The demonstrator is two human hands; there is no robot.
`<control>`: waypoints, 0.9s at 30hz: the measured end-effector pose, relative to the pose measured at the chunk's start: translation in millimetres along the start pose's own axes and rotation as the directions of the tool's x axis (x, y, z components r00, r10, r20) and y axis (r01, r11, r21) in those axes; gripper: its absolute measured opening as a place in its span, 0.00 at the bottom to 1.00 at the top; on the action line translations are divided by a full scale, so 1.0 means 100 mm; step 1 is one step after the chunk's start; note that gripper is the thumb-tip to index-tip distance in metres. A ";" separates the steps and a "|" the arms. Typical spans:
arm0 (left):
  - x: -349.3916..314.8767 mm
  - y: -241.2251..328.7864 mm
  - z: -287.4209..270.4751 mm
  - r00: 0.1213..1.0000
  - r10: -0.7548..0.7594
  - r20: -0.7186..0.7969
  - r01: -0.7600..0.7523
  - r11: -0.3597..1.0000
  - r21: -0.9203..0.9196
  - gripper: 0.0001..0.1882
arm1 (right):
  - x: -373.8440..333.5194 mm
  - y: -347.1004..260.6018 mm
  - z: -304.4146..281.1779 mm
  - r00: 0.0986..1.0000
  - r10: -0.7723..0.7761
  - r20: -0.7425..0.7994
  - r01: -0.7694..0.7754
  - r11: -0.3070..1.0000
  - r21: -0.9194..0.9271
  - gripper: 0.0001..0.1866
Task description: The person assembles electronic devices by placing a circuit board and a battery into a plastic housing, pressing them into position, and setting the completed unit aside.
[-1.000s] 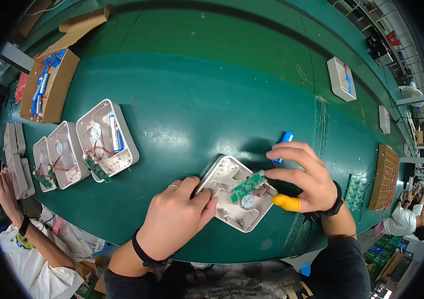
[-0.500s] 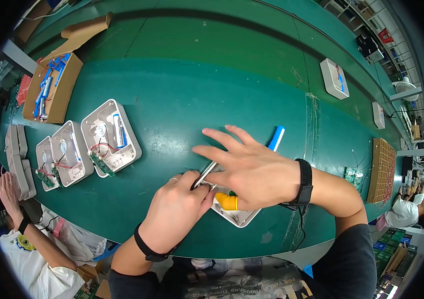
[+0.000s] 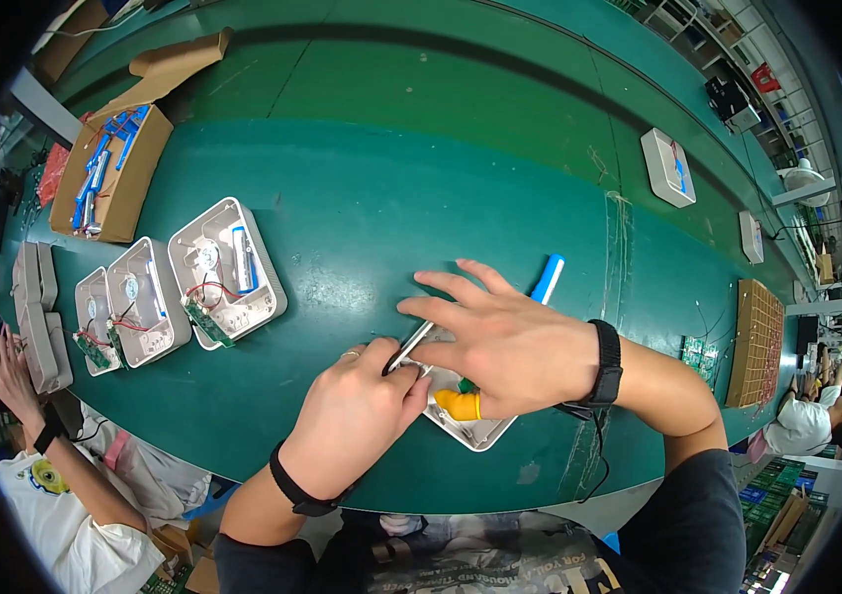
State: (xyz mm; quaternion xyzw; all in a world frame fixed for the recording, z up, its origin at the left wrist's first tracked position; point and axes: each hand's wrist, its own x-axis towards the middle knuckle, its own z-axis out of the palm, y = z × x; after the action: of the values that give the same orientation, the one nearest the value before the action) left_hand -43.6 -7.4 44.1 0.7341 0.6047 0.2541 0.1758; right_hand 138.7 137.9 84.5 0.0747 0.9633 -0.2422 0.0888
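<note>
In front of me lies a white plastic casing (image 3: 478, 436), mostly covered by my hands. My left hand (image 3: 360, 414) is closed at its left side, thumb and fingers on the casing's wall, beside a short dark wire loop. Across the casing reaches my right hand (image 3: 515, 351), its upper fingers stretched out and spread. A yellow finger cot (image 3: 458, 404) covers its thumb, which dips into the casing. Between that thumb and the forefinger a small bit of green shows; most of it is hidden. Behind the right hand a blue cylindrical battery (image 3: 548, 279) sticks out.
Several open white casings (image 3: 261, 317) with green boards, wires and batteries stand at left. A cardboard box (image 3: 134, 208) of blue batteries is behind them. At right are green boards (image 3: 698, 356) and a brown gridded tray (image 3: 752, 342). A co-worker's hand (image 3: 7, 371) touches stacked casings far left.
My right hand has shifted slightly, and its spread fingers have moved a little right and down. The yellow-covered thumb has moved slightly too. My left hand keeps its hold.
</note>
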 end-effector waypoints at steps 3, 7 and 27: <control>-0.01 0.01 0.00 1.000 0.012 0.014 -0.012 1.000 0.027 0.07 | -0.04 0.00 0.00 1.000 0.009 -0.004 -0.009 1.000 -0.008 0.26; 0.02 0.02 0.00 1.000 0.028 0.014 -0.028 0.998 0.058 0.08 | -0.09 0.01 -0.05 0.999 -0.001 -0.046 0.004 0.998 0.058 0.27; 0.13 -0.03 -0.04 0.997 -0.020 -0.078 0.017 0.999 -0.033 0.14 | -0.80 0.30 0.30 0.846 0.049 -0.530 -0.002 0.996 0.089 0.18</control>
State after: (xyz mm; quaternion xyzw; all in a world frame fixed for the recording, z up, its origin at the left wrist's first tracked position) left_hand -46.0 6.1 47.6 0.7149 0.6138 0.2908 0.1663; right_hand 226.4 142.0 61.2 0.1553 0.9379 -0.2517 -0.1814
